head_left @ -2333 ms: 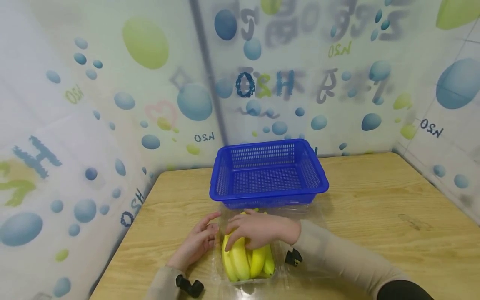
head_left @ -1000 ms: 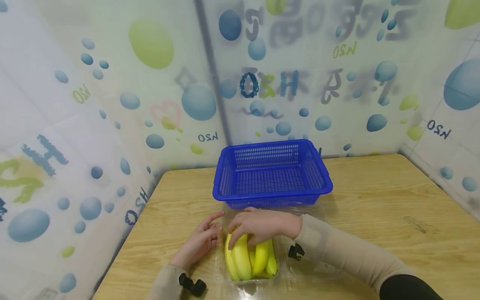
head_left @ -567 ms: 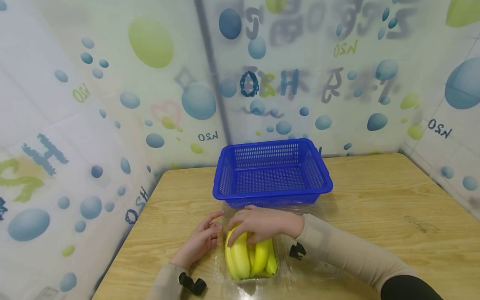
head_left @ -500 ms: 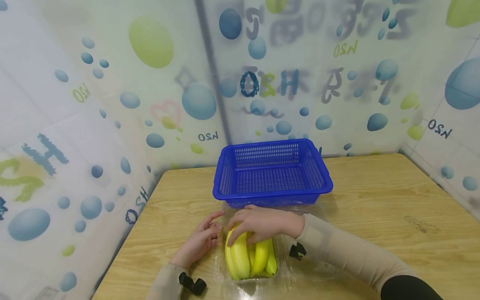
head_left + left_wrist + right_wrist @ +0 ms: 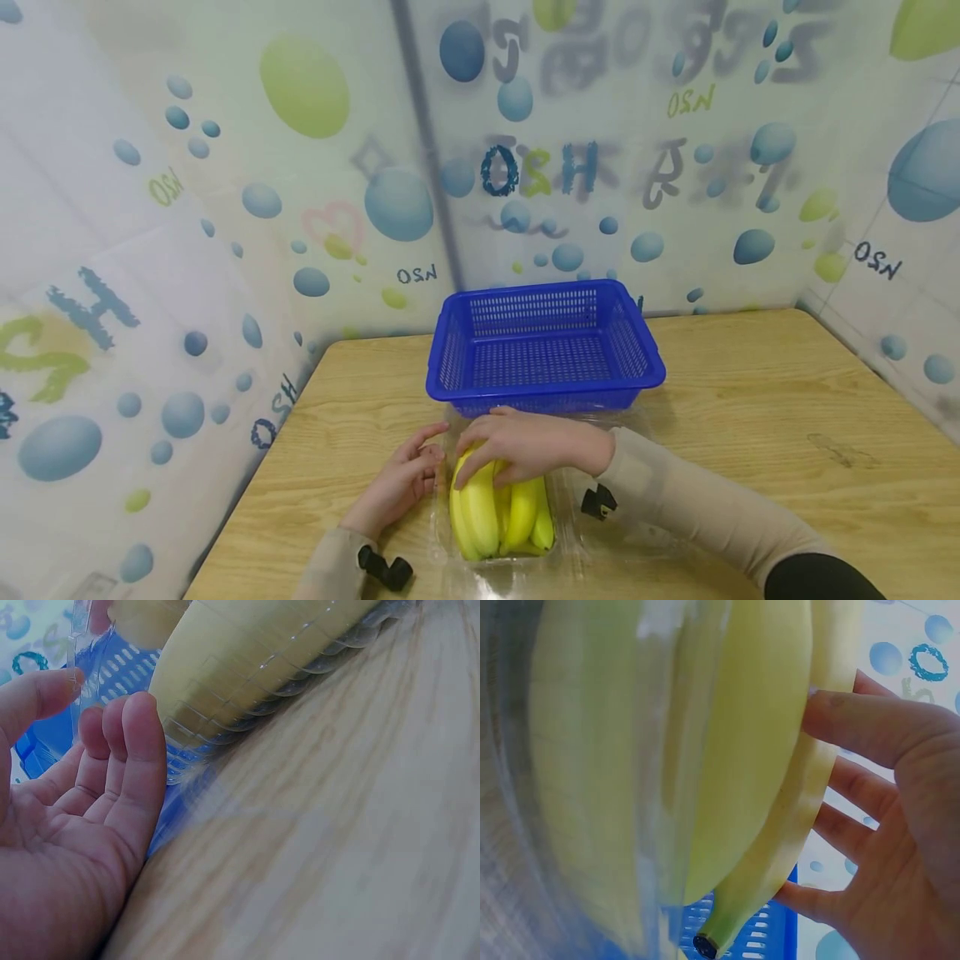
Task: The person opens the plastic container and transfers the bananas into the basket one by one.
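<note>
Several yellow bananas point(image 5: 525, 512) lie in a clear plastic box point(image 5: 513, 564) at the near middle of the table. From above, my right hand point(image 5: 540, 446) grips a banana point(image 5: 480, 508) at the box's left side. In the right wrist view the thumb point(image 5: 855, 720) is on the near side of the banana and the fingers are on its far side. My left hand point(image 5: 401, 483) is at the box's left wall, fingers loosely bent. The left wrist view shows its thumb at the clear plastic edge and its fingertips point(image 5: 139, 712) right by the ribbed wall.
A blue slotted basket point(image 5: 546, 392) stands just behind the box, with nothing in it. Its near side overlaps the clear plastic point(image 5: 637, 425) in this view. The wooden table point(image 5: 750, 400) ends at a bubble-printed curtain point(image 5: 630, 192) behind and at both sides.
My right hand has risen slightly, and the far end of the gripped banana shows higher than before. My left hand has stayed by the box. The head view has shifted a little.
</note>
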A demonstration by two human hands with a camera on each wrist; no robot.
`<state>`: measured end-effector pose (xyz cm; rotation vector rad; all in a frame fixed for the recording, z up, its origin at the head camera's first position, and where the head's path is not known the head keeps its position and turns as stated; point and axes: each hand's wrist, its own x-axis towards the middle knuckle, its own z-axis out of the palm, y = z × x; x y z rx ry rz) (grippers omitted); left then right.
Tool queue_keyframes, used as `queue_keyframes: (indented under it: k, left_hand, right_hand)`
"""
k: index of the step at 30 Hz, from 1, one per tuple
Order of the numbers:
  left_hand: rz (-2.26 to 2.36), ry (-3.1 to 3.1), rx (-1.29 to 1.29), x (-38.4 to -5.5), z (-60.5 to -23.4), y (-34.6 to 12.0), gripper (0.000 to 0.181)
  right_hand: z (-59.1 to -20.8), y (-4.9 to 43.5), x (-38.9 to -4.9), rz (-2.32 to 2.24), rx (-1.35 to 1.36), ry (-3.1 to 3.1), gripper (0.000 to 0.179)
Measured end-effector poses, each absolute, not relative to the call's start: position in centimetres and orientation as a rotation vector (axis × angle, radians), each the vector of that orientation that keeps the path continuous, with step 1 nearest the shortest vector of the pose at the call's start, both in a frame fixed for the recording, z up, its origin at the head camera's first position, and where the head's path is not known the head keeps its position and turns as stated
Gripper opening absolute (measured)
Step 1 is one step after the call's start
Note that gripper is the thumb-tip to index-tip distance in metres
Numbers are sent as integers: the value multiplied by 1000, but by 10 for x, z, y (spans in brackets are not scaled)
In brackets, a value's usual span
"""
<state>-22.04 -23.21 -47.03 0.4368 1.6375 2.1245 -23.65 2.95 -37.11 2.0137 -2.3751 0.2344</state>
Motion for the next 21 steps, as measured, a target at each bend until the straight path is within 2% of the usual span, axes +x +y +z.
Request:
queue_keyframes:
  k: [21]
  left_hand:
    - [2149, 1616, 435, -220, -471, -231, 44]
  right_hand:
    - [-363, 37, -234, 284, 2019, -2325, 45]
